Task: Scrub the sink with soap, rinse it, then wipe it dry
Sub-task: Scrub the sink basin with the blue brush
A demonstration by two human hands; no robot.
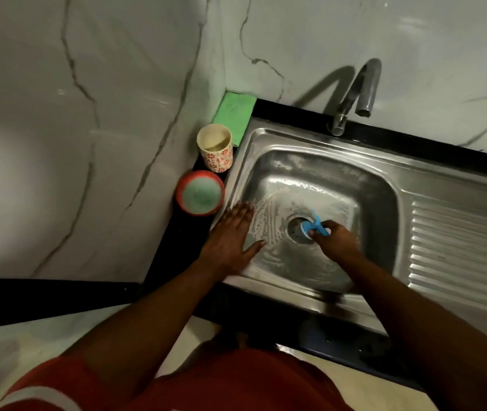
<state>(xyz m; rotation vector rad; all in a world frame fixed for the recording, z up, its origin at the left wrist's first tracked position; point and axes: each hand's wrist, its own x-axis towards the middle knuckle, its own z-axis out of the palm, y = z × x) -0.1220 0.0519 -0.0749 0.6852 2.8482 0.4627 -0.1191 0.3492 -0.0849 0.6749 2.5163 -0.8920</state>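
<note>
No writing, label or number is readable (the cup shows only flowers).

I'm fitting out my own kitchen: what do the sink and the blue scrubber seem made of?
The sink looks like stainless steel, glossy: grey metal with bright reflections and pressed drainer ridges. The blue scrubber held by the right hand looks like smooth moulded plastic, judging by its even colour, though partly hidden.

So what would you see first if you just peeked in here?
Probably the bright blue scrubber that the right hand grips over the drain of the soapy steel sink. The left hand lies flat on the sink's left side. Beside it, a red tub and a flowery cup stand on the counter.
</note>
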